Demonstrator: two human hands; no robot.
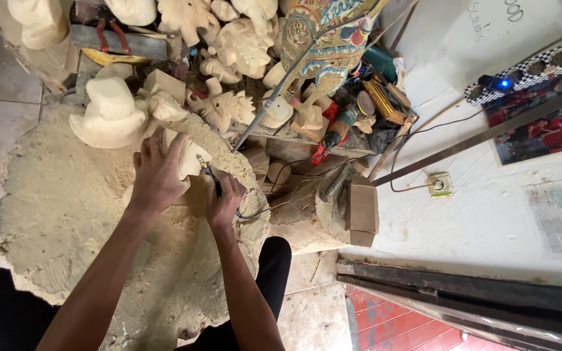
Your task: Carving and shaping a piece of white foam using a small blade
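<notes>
A pale unpainted wooden carving [192, 156] rests on a big round block [66, 214] coated in sawdust. My left hand [157, 174] lies over the carving and grips it from the left. My right hand [224, 200] holds a thin black corded engraving tool [209, 174] like a pen, with its tip touching the carving's right side. The tool's cable runs off to the right past my wrist.
Several unpainted carved figures [108, 114] crowd the block's far edge and the shelf behind. A painted figure [323, 39], hand tools [372, 104], a wall socket [439, 184] and a power strip [528, 68] lie to the right. My knees frame the block.
</notes>
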